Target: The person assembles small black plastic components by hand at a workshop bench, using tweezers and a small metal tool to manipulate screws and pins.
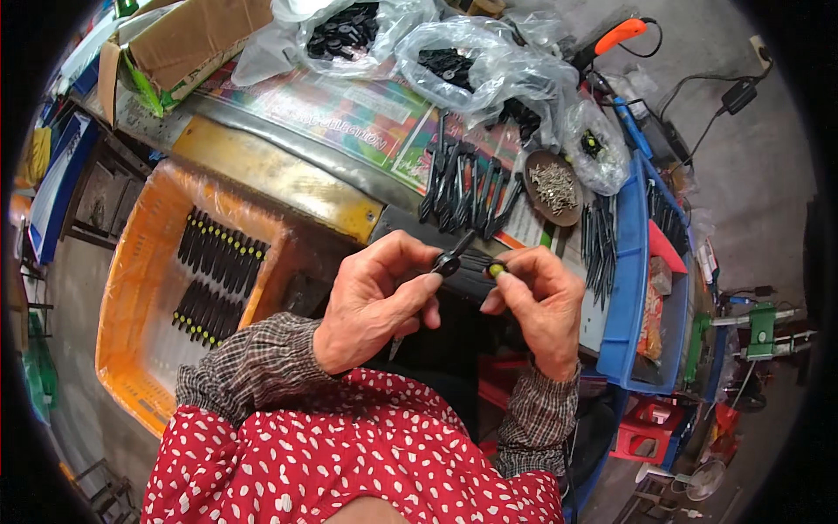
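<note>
Between the thumb and fingers of my left hand [381, 295] is a black plastic part [448, 264] with a round end and a narrow arm pointing up and away. My right hand [543, 306] pinches a small yellow-green and black cap [496, 270] just to its right. The two pieces are held apart over the table's near edge. Beyond them, black long-handled parts [454, 188] lie in a row on the table. A brown oval dish [573, 212] of small metal screws [553, 185] sits to their right.
At left, an orange crate [122, 323] lined with plastic holds rows of black pieces with yellow-green spots [223, 251]. Clear bags [515, 74] of black parts line the far side, near an orange-handled tool [620, 35]. A blue bin [624, 323] stands right; a cardboard box [201, 39], far left.
</note>
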{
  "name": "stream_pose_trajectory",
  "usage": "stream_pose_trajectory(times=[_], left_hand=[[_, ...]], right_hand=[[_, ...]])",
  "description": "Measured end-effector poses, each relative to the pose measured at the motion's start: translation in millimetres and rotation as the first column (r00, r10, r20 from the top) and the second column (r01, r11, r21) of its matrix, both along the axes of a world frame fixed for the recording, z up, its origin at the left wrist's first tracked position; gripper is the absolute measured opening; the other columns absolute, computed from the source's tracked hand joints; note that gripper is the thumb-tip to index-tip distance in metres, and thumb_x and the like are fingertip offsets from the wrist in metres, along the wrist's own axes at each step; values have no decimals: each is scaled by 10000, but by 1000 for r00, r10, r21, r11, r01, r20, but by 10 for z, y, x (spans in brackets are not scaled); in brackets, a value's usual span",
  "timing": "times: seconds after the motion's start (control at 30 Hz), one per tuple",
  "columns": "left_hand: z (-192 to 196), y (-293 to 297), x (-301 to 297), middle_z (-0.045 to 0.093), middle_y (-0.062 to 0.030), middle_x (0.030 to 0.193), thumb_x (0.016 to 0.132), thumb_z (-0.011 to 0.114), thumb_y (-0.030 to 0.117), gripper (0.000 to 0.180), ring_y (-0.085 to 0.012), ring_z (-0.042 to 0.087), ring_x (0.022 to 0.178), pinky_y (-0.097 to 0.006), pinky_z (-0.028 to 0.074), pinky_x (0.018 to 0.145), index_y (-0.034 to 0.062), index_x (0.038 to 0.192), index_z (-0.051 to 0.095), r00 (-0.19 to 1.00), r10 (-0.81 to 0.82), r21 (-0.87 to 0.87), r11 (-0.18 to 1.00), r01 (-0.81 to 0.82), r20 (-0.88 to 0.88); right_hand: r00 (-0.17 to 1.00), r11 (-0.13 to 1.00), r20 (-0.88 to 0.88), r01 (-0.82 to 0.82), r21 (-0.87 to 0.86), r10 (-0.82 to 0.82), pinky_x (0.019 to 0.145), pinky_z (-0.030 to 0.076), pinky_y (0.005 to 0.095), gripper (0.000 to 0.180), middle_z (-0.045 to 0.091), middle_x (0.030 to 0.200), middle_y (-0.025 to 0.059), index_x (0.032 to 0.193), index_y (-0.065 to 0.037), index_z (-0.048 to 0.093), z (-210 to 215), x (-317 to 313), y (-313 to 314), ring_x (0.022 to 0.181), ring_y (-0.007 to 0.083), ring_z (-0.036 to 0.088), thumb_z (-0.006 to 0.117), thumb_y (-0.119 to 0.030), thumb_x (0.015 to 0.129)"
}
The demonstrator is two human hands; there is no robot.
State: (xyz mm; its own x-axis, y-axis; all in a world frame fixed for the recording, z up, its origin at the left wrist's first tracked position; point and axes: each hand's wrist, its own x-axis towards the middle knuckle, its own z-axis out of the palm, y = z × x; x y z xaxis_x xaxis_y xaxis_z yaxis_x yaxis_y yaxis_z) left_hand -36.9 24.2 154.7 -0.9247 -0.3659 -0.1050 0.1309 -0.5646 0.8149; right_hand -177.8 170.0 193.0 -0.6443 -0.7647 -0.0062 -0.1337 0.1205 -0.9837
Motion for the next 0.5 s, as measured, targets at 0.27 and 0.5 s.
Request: stream_pose_trajectory(times=[0.27,0.5], left_hand=[[-79,117,19,627,-105,965,923,513,15,157,-112,621,674,-188,420,429,-12,1077,527,999,-28,9,1000,28,-47],[-97,170,40,622,-77,902,922,545,39,127,-95,628,714,-180,450,442,-13,1034,517,999,-12,67,998,15,-53]], right_hand=[[999,998,-35,1,64,1,542,507,198,69,608,794,36,924,41,559,-197,287,-16,610,75,601,582,10,867],[979,972,102,190,-140,-176,538,494,190,120,603,794,26,939,3,562,-299,437,-90,637,62,589,636,17,846]])
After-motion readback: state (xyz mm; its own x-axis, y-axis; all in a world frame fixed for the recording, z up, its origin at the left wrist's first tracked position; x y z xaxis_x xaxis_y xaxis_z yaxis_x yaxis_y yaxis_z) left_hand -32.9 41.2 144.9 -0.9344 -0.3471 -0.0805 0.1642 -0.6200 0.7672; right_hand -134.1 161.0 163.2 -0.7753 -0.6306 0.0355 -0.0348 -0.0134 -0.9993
